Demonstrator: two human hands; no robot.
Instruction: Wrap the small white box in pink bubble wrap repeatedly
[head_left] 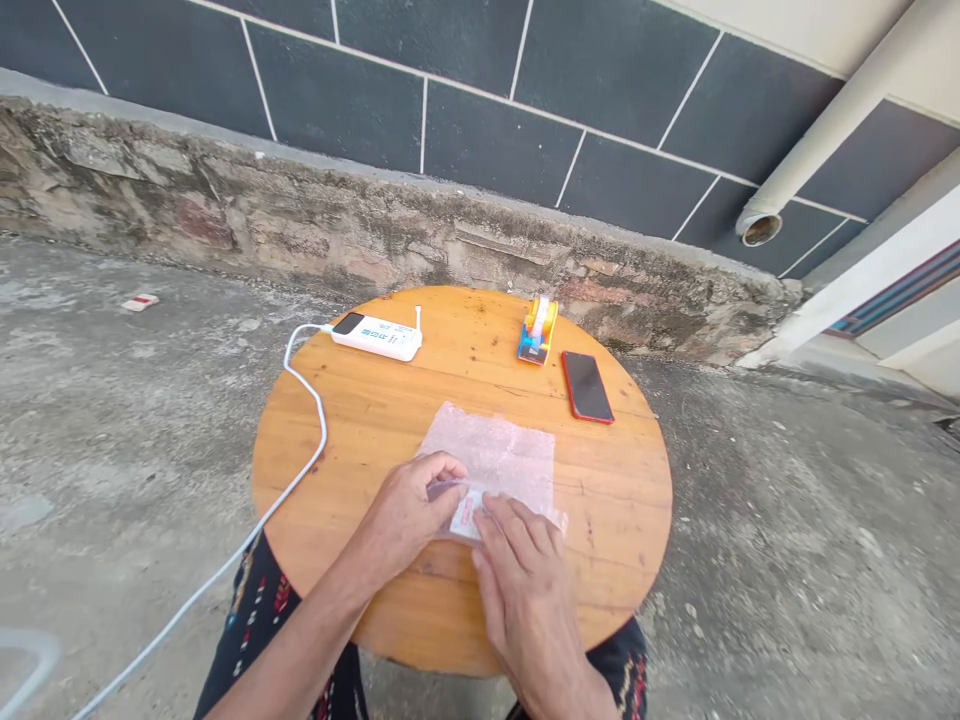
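Observation:
A sheet of pinkish bubble wrap [495, 450] lies on the round wooden table [360, 440] in front of me. On its near edge rests a small white packet with red print [465, 514], partly covered by my fingers. My left hand [412, 505] pinches the edge of the bubble wrap between thumb and fingers at the packet's left side. Across the packet's right side, my right hand [523, 560] lies with its fingers stretched out, pressing down on packet and wrap.
A white power bank-like device [377, 336] with a white cable [324, 420] sits at the table's far left. A tape dispenser [538, 330] and a red-edged phone [588, 387] are at the far right. Behind stand a stone ledge and tiled wall [495, 140].

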